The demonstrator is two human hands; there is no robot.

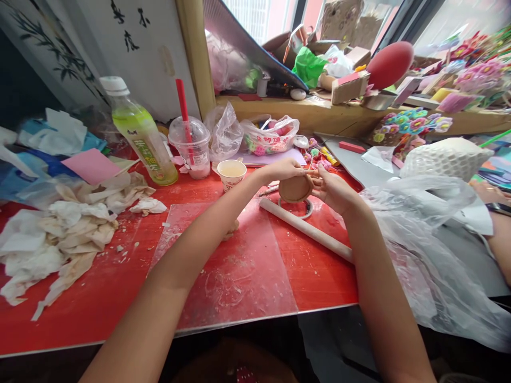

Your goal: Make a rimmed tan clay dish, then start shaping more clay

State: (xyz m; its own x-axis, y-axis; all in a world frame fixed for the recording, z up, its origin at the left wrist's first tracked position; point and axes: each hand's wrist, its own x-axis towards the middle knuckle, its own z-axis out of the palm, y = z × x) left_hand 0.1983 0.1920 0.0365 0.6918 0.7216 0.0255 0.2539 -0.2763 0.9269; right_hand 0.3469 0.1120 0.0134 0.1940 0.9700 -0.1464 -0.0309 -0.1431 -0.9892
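Over the back middle of the red table, a round, shallow brown clay dish [295,189] is held up in the air. My left hand [282,169] has its fingers closed at the dish's upper edge. On the other side, the fingers of my right hand [333,189] grip its right rim. Behind and below the dish lies a ring like a roll of tape [308,210], partly hidden. A pale rolling pin [305,229] lies slanted under my right forearm. Beside my left forearm, a small clay lump [231,230] is partly covered from view.
A clear plastic sheet [247,282] lies in front. Behind my left arm stand a paper cup [231,171], a straw cup [189,149] and a green drink bottle [143,138]. Crumpled tissues [72,234] are left. At right are a clear plastic bag [423,250] and another person's arm [501,229].
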